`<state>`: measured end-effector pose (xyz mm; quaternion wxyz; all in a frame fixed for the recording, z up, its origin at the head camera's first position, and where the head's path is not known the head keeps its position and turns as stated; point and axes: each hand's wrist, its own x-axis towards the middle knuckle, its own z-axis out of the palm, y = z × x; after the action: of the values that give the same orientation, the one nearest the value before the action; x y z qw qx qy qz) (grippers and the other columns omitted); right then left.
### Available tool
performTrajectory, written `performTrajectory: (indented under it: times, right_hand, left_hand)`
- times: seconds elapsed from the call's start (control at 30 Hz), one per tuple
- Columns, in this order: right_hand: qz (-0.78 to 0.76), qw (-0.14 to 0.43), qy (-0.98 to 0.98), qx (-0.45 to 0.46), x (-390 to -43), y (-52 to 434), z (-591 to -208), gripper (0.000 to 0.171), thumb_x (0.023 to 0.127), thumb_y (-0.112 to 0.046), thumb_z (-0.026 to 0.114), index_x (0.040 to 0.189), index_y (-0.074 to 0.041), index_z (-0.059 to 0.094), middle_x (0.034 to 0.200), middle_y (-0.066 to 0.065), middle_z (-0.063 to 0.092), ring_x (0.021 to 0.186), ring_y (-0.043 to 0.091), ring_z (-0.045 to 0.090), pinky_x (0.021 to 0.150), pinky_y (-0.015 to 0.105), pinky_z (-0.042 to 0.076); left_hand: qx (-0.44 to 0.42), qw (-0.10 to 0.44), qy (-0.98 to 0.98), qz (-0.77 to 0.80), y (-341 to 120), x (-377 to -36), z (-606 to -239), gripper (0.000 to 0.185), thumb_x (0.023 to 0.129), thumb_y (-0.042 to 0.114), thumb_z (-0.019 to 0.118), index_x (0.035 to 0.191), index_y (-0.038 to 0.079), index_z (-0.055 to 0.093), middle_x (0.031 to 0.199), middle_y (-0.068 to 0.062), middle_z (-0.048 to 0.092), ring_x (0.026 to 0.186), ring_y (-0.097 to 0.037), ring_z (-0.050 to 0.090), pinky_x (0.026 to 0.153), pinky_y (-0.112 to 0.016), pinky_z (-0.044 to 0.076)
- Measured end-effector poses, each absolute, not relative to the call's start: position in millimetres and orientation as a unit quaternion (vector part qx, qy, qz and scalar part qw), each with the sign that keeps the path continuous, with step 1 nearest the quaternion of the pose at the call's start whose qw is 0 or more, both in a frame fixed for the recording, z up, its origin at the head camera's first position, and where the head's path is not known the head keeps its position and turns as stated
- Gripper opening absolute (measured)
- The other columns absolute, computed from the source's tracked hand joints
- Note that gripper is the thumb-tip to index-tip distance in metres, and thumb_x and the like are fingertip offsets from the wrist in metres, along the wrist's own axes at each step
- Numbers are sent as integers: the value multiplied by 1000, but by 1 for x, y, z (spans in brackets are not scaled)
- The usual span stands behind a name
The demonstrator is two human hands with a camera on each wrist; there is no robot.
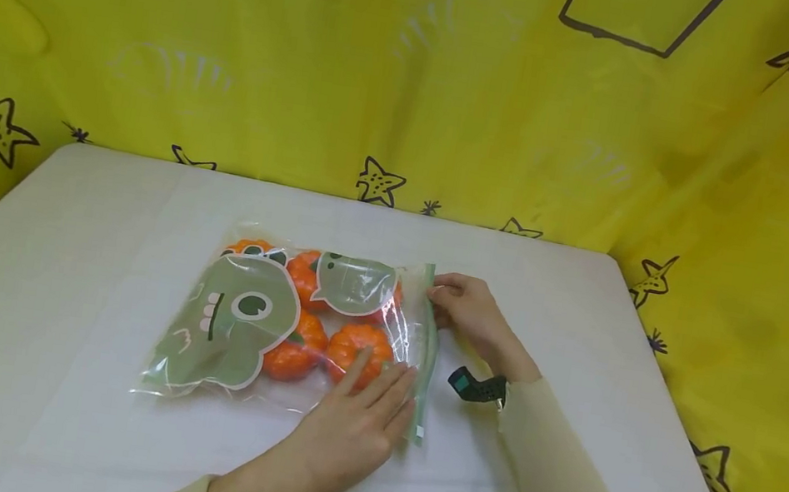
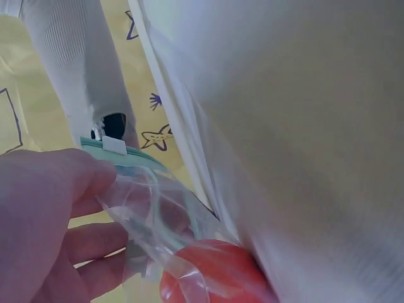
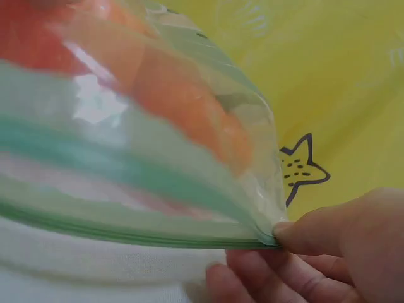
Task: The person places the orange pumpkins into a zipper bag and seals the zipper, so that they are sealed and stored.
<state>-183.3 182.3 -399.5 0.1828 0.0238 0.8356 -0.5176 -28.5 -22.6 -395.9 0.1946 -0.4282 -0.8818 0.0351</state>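
Observation:
A clear zip bag [image 1: 411, 341] with a green cartoon dinosaur print lies on the table, its green zip edge to the right. Inside it are several small orange pumpkins [image 1: 357, 352]. My right hand [image 1: 471, 316] pinches the far corner of the zip edge between thumb and fingers. In the right wrist view the two green strips [image 3: 126, 237] stand apart, meeting at that corner. My left hand [image 1: 356, 434] holds the near side of the bag, fingers over the film and thumb at its edge, close to the white slider [image 2: 115, 145].
A white cloth covers the table [image 1: 100, 238]. Yellow sheeting [image 1: 311, 83] with dark drawn starfish hangs behind it and along its right side. A dark band [image 1: 481, 387] sits at my right wrist.

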Motion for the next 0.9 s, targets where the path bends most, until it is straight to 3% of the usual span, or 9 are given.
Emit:
performTrajectory:
  times: [0.27,0.57,0.77,0.9]
  right_hand:
    - [-549,169,817,41,-187,188,-403,34,99,-16,54,128,4,55,94,12,69,66,15,64,67,27,59]
    - [-557,218,801,29,-175,195,-401,43,101,-26,53,134,2,50,103,15,67,73,17,67,72,29,60]
    - [-559,265,786,-1,-151,202,-402,49,101,-33,54,134,3,50,100,14,69,77,19,69,74,31,61]
    - [-571,292,767,-18,-131,206,-403,45,100,-29,56,130,4,52,90,12,71,74,20,70,74,36,62]
  left_hand:
    - [-447,186,-874,47,-18,-28,-394,30,94,21,64,123,18,70,129,0,69,126,-17,61,114,-57,36]
    - [-420,212,-882,10,-13,-30,-396,26,92,19,64,117,15,70,116,1,72,117,-17,64,108,-56,43]
    - [-404,186,-895,28,-9,-31,-395,33,93,22,60,124,12,69,131,-3,66,124,-21,60,107,-54,44]
    - [-393,184,-900,35,-8,-32,-396,45,87,30,65,127,11,67,135,-4,64,128,-22,58,107,-52,45]
